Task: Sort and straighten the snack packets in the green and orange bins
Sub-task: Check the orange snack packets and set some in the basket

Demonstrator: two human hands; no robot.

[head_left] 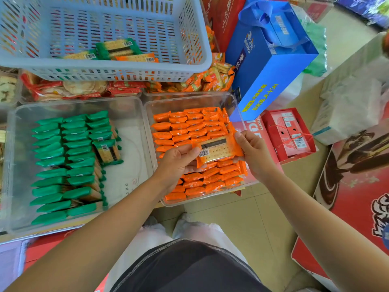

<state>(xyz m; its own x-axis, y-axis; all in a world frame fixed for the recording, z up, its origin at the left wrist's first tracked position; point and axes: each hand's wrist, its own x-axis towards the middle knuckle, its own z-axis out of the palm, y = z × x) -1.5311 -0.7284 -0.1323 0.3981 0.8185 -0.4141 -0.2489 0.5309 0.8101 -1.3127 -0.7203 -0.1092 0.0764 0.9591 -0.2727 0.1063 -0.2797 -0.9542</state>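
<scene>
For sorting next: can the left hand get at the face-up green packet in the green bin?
Probably not yet: the left hand grips an orange packet; nothing covers the green packet.

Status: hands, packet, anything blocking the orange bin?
Left hand and right hand each hold an end of one orange packet over the orange bin. Nothing in the way. One green packet lies flat atop the green rows.
</scene>
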